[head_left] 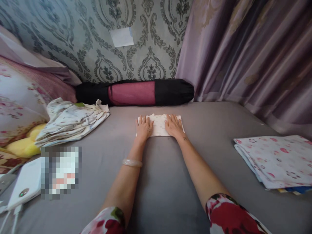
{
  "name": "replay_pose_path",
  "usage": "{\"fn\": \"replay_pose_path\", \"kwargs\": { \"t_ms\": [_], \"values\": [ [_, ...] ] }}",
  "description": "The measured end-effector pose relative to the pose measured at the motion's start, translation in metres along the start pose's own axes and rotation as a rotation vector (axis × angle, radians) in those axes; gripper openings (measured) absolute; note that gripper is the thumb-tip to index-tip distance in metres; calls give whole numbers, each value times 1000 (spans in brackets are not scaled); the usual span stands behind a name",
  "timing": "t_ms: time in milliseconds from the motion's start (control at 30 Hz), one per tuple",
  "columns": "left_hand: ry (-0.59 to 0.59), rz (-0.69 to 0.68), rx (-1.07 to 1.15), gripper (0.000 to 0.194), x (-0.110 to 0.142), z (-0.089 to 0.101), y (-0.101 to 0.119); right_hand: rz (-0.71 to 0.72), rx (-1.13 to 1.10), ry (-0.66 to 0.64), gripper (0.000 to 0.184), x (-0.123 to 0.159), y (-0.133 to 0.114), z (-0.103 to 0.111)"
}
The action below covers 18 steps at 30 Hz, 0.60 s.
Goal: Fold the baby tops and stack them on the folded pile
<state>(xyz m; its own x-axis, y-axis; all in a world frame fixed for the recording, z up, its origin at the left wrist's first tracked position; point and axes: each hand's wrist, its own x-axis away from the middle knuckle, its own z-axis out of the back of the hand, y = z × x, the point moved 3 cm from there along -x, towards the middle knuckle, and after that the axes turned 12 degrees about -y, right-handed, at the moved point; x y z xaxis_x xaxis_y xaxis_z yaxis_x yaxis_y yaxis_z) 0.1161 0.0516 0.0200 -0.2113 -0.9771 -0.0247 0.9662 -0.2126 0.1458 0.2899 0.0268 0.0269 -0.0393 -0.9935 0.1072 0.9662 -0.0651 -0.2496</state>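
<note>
A small folded white cloth (159,126) with a faint print lies on the grey bed sheet (165,169), well out in front of me. My left hand (144,127) rests flat on its left end, fingers spread and pointing away. On the right end lies my right hand (174,126), also flat with fingers apart. Neither hand grips anything; both press on the cloth from above. Parts of the cloth under my palms are hidden.
At left lie a heap of printed clothes (73,120), a yellow plush thing (24,143), a white power bank (28,182) with cables and a pixelated item (63,172). Folded printed cloths (278,159) are at right. A black-and-pink roll bag (134,93) lines the wall.
</note>
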Motion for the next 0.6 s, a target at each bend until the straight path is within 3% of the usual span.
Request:
{"fn": "replay_pose_path", "kwargs": {
  "t_ms": [133, 333, 600],
  "values": [
    [-99, -3, 1, 57, -1, -11, 0, -5, 25, -17, 56, 2, -2, -8],
    [-116, -4, 7, 56, -3, -11, -3, -9, 14, -25, 55, 2, -1, -8],
    [-20, -13, -3, 55, 0, -1, 10, 31, -8, 18, 55, 5, -14, 3]
  ]
}}
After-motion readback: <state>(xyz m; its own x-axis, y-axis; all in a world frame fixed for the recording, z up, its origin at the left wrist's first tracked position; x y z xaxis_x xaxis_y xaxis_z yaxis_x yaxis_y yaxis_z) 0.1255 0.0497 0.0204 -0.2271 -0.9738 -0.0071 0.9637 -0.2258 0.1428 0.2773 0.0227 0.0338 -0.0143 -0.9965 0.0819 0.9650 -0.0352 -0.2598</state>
